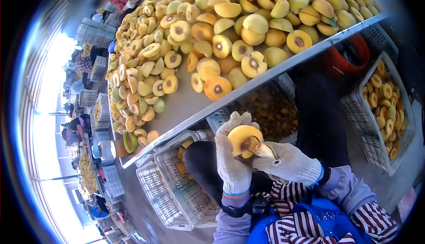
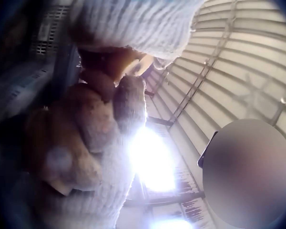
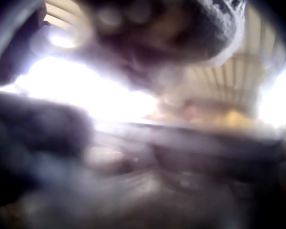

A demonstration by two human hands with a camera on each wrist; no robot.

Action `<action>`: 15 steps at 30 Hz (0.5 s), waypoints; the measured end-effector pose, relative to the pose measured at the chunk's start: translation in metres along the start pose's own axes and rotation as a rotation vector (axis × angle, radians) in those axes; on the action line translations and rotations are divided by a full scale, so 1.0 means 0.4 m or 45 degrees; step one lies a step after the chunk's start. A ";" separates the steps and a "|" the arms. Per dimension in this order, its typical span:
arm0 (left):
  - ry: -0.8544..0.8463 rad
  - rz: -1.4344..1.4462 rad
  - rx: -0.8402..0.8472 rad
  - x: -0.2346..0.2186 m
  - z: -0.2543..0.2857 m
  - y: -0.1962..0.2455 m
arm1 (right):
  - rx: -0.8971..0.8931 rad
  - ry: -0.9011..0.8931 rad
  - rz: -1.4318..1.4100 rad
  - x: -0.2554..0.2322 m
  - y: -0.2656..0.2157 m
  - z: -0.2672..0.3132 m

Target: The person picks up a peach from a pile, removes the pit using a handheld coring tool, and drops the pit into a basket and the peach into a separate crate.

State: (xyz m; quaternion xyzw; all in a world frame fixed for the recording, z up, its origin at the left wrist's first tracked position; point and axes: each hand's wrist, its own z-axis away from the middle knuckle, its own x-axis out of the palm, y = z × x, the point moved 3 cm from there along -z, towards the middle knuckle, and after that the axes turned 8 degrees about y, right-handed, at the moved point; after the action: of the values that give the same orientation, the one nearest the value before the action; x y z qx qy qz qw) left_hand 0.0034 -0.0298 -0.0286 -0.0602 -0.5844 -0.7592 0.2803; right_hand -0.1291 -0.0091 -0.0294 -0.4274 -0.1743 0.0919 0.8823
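Both hands wear stained whitish knit gloves and meet over the lap in the head view. My left hand [image 1: 232, 162] cups a yellow peach half [image 1: 243, 134], its cut face with a brown centre turned toward my right hand. My right hand [image 1: 290, 160] grips a small tool with a thin, dark curved end [image 1: 255, 145] at that brown centre; its handle is mostly hidden by the glove, and I cannot tell its exact kind. Between gloved fingers, a piece of the peach half [image 2: 139, 66] shows in the left wrist view. The right wrist view is badly blurred.
A metal-edged table [image 1: 265, 79] ahead bears a large heap of halved peaches [image 1: 212, 36]. Below it stands a crate of dark scraps [image 1: 270, 115]. White crates [image 1: 166, 191] stand at left, and a crate of peach halves [image 1: 354, 111] at right. Other people work at far left.
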 end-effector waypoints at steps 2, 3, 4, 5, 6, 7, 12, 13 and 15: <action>0.003 -0.072 0.101 0.013 0.014 0.000 | -0.283 0.133 0.142 0.005 0.027 -0.010; -0.024 -0.102 0.170 0.018 0.023 -0.003 | -0.383 0.178 0.178 0.010 0.036 -0.014; -0.050 -0.129 0.239 0.022 0.029 -0.006 | -0.484 0.222 0.217 0.012 0.036 -0.014; -0.050 -0.158 0.328 0.021 0.029 -0.008 | -0.388 0.143 0.126 0.013 0.038 -0.012; -0.074 -0.237 0.345 0.024 0.028 -0.005 | -0.292 0.067 0.033 0.014 0.029 -0.005; -0.097 -0.314 0.363 0.024 0.025 0.005 | -0.187 -0.014 -0.036 0.010 0.018 -0.001; -0.144 -0.387 0.405 0.041 0.023 0.022 | 0.100 -0.284 -0.317 -0.007 0.003 0.007; -0.166 -0.327 0.336 0.043 0.021 0.024 | 0.089 -0.245 -0.319 -0.002 -0.009 0.014; -0.205 -0.211 0.198 0.044 0.016 0.032 | 0.101 -0.182 -0.304 -0.002 -0.017 0.023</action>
State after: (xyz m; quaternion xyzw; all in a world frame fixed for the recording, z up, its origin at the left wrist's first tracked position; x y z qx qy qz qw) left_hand -0.0062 -0.0322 -0.0083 -0.0506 -0.6651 -0.7247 0.1726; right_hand -0.1333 -0.0069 -0.0188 -0.3607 -0.2825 0.0232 0.8886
